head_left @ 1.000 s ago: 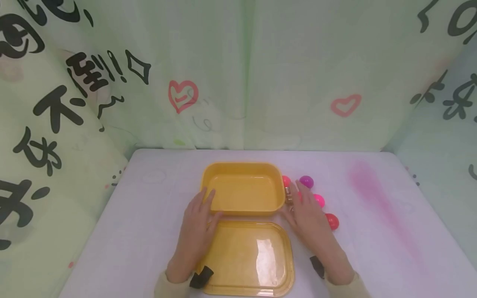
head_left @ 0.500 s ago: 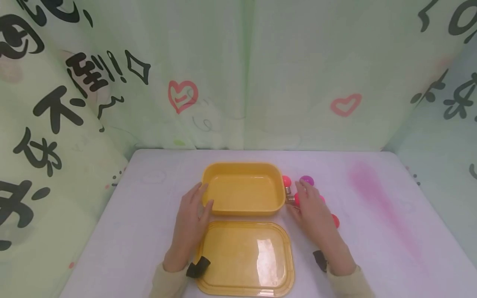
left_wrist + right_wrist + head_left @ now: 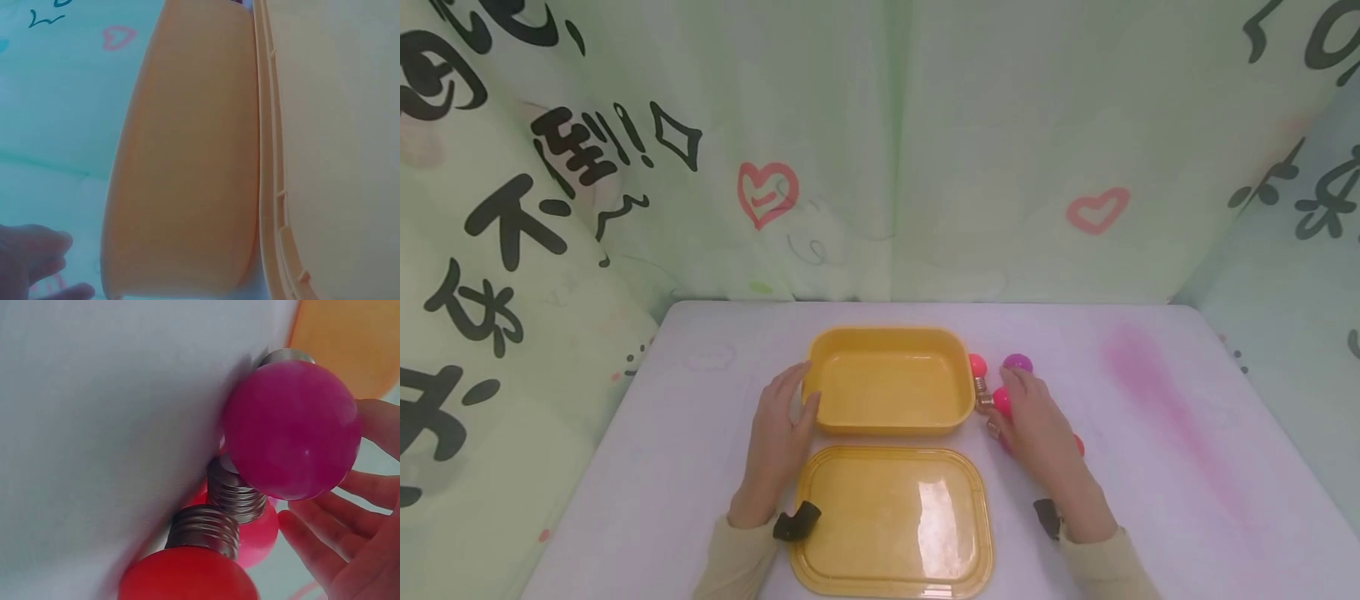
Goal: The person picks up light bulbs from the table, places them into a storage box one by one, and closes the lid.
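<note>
Hanging behind the table (image 3: 1172,492), green cloth (image 3: 985,117)

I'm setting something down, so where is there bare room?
Bare: the table from its left edge to the left hand; from the bulbs rightward, over the pink stain, to its right edge; and inside the yellow container. Crowded: around the right hand, where bulbs cluster; only a slim gap parts container and lid.

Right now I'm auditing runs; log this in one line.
left hand: beside yellow box | right hand: near bulbs | lid: off
</note>
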### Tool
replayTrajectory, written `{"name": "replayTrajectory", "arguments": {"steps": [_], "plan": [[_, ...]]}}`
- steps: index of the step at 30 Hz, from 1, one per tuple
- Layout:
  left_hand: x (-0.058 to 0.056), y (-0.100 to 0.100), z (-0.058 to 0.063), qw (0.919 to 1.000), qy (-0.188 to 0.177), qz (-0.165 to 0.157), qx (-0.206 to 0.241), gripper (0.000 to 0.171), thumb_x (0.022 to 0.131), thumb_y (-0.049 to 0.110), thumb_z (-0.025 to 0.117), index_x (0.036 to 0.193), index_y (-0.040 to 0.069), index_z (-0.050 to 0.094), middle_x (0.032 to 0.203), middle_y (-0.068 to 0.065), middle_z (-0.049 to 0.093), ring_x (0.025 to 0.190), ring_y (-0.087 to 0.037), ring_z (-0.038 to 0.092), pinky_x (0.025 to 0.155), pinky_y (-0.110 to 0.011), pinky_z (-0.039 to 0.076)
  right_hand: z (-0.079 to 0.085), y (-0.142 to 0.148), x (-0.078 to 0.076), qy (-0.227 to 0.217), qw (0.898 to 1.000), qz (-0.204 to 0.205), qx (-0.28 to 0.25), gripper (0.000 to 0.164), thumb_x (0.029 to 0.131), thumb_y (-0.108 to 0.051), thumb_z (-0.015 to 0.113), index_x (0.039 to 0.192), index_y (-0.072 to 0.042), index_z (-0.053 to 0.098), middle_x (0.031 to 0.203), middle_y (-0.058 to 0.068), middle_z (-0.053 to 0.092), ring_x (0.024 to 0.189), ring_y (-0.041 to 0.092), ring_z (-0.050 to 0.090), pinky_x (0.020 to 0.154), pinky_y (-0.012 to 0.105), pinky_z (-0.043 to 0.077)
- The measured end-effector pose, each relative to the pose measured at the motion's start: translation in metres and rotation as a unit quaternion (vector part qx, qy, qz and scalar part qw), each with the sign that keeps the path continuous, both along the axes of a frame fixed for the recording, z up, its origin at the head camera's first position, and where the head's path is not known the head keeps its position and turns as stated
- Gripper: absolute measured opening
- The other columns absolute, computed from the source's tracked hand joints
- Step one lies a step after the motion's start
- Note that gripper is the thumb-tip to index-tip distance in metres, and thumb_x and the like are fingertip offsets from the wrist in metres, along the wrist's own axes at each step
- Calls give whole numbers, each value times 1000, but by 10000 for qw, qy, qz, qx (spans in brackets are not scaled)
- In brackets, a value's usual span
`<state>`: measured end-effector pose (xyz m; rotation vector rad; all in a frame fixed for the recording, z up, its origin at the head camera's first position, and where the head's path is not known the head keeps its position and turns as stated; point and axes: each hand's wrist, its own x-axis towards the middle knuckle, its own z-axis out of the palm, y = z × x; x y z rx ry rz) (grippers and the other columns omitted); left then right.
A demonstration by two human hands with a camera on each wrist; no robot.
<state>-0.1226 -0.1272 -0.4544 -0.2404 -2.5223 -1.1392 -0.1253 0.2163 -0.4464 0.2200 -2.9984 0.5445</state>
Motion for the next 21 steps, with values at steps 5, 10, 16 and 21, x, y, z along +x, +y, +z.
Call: {"name": "replayTrajectory", "arguments": {"steps": [5, 10, 16, 21], "plan": [[-4, -2, -3, 9998, -153, 36, 122, 43, 99, 19, 60, 139, 6, 54, 142, -12, 54, 133, -32, 47, 110, -52, 39, 0, 2, 0, -32, 10000, -1, 0, 72, 88, -22, 76, 145, 3, 40, 141, 26, 45, 132, 43, 44, 101, 57, 46], [-9, -5, -7, 9990, -321, 98, 311, 43, 98, 15, 62, 139, 7, 55, 141, -11, 55, 126, -29, 53, 102, -48, 47, -1, 3, -1, -9, 10000, 34, -31, 70, 86, -19, 78, 143, 3, 42, 139, 25, 47, 132, 42, 44, 101, 56, 47], [-14, -8, -13, 9964, -535, 71, 655, 42, 98, 13, 61, 139, 9, 55, 139, -9, 56, 119, -26, 57, 98, -45, 52, -1, 5, -3, -101, 9999, 18, -33, 68, 86, -19, 78, 142, 2, 45, 137, 24, 49, 132, 41, 45, 101, 55, 47], [-16, -12, -18, 9924, -683, 48, 1027, 41, 98, 13, 61, 139, 11, 56, 137, -8, 58, 116, -26, 60, 96, -45, 54, -2, 5, -6, -93, 9999, 71, -106, 66, 86, -20, 78, 140, 1, 48, 134, 23, 52, 129, 40, 47, 101, 55, 47]]}}
